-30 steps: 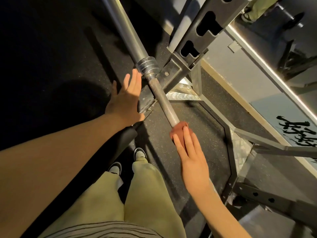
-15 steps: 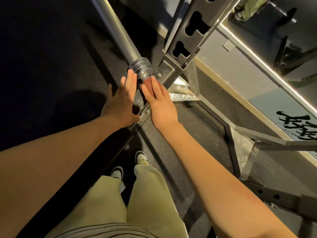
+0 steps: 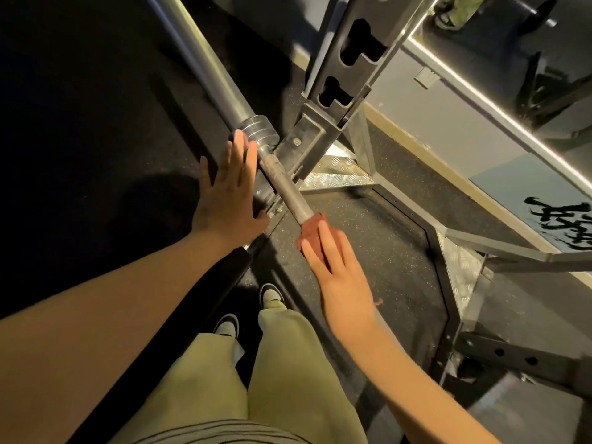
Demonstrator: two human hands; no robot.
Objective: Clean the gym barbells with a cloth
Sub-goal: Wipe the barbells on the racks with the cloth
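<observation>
Mid-wipe I'd guess: right hand point(image 3: 339, 270), fingers flat, presses the reddish-brown cloth point(image 3: 312, 227) on the grey steel barbell point(image 3: 288, 187) mid-frame, left hand point(image 3: 227, 193) spread flat and empty beside the ringed collar point(image 3: 256, 129), upper-left thick sleeve point(image 3: 198, 59) probably still to do.

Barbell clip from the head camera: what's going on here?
A person stands at a barbell that sits on a rack and is cleaning it. The right hand presses a reddish cloth onto the thin part of the bar with straight fingers. The left hand lies open and flat beside the bar, with its fingertips by the collar. Whether it leans on the rack cannot be told.
</observation>
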